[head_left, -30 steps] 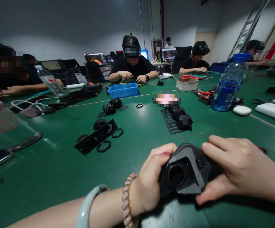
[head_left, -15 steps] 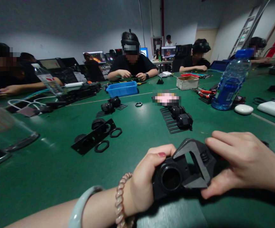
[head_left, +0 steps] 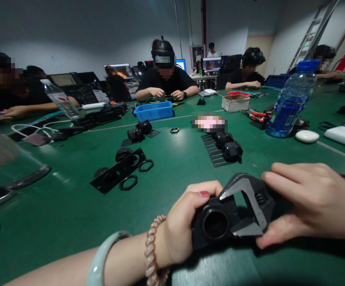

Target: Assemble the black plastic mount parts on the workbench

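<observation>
My left hand [head_left: 180,222] grips a black block-like part [head_left: 200,235] with a round, collared opening that faces me. Fingers and thumb are closed around its left side. My right hand [head_left: 309,202] is closed on a black adjustable wrench [head_left: 254,198] with bare-metal jaw faces. The jaws stand apart, their tips at the right side of the black part; whether they press on it I cannot tell. Most of the wrench handle is hidden by my right hand. Beyond my left hand lies a black perforated plate [head_left: 119,171] with round fittings, beside two black ring nuts [head_left: 128,182].
Another black fitting assembly [head_left: 232,152] on a slotted plate lies ahead. A blue tray [head_left: 154,112], a small white box [head_left: 235,104] and a blue-capped bottle [head_left: 291,99] stand farther back. A clear container [head_left: 11,159] is at left. Several people sit around the green table.
My right hand and the wrench have shifted slightly to the right, with the jaw tips sliding a little outward. My left hand and the black part have stayed nearly still.
</observation>
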Demonstrator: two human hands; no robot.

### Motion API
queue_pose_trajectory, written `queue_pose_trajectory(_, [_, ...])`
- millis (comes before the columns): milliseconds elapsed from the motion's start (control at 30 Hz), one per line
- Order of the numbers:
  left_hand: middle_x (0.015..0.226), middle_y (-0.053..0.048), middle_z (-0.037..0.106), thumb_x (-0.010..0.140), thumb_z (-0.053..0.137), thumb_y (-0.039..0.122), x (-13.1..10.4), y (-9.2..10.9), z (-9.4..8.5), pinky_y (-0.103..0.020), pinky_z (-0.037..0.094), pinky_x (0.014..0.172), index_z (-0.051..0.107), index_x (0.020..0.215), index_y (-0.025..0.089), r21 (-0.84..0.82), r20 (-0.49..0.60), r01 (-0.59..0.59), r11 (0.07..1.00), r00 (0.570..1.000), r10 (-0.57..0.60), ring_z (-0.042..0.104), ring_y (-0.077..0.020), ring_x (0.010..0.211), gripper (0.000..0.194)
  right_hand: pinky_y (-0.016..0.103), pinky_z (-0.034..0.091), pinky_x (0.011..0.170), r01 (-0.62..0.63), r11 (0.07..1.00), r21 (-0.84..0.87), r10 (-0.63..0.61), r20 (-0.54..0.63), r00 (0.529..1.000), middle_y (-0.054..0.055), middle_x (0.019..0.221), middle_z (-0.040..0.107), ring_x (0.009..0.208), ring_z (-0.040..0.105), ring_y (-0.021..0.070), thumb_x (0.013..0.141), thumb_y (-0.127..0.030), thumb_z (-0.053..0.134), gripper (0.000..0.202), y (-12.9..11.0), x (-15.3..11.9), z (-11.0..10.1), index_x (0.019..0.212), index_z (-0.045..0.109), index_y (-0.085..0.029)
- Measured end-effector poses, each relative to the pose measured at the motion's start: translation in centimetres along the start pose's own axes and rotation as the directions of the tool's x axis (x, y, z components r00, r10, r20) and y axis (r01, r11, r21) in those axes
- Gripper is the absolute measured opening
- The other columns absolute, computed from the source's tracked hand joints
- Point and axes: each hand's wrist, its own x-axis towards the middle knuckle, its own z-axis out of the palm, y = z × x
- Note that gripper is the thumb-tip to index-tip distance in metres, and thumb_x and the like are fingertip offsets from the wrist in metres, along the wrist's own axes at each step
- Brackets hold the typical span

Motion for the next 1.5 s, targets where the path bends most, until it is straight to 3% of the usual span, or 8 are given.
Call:
queue_pose_trajectory(300, [0.063,-0.005,0.051,0.071,0.027,0.034,-0.1,0.0,0.0,-0.027,0.035,0.058,0.053,0.070,0.010,0.027,0.097,0.033,0.999,0.995,-0.035,0.045,-0.0159,0.061,0.035,0.023,0.027,0.044,-0.001,1.000,-0.002,0.001,-0.011,1.000,0.001,0.054,0.044,0.047,0.041,0.0100,0.067,-0.065,0.031,0.054,-0.8,0.0,-0.7,0.068,0.050,-0.015])
queue_pose_trajectory(533, [0.057,-0.003,0.047,0.068,0.029,0.032,0.3,0.3,0.2,-0.025,0.034,0.056,0.048,0.058,0.012,-0.028,-0.025,0.022,0.999,0.999,-0.023,0.041,-0.0132,0.056,0.029,0.022,0.024,0.043,-0.018,1.000,0.010,0.018,-0.012,1.000,0.000,0.052,0.042,0.044,0.039,0.0091,0.065,-0.066,0.033,0.054,-0.6,-0.2,-0.4,0.066,0.048,-0.015])
queue_pose_trajectory(767, [0.051,-0.001,0.042,0.067,0.029,0.034,0.6,0.2,0.5,-0.023,0.032,0.050,0.045,0.056,0.013,-0.125,-0.024,0.061,0.990,0.998,-0.065,0.037,-0.0108,0.049,0.028,0.022,0.022,0.042,-0.025,0.999,0.034,0.026,-0.024,0.999,0.000,0.050,0.042,0.043,0.038,0.0084,0.063,-0.069,0.032,0.056,-0.2,-0.2,0.1,0.061,0.047,-0.015])
queue_pose_trajectory(1500, [0.058,-0.001,0.040,0.074,0.020,0.027,0.0,0.3,0.5,-0.023,0.031,0.054,0.040,0.059,0.014,0.132,-0.035,-0.038,0.990,0.998,0.043,0.035,-0.0114,0.056,0.029,0.023,0.024,0.041,-0.078,0.997,0.025,0.078,0.003,0.997,-0.001,0.048,0.043,0.041,0.040,0.0091,0.066,-0.066,0.031,0.051,-1.6,-0.3,-0.1,0.059,0.041,-0.016])
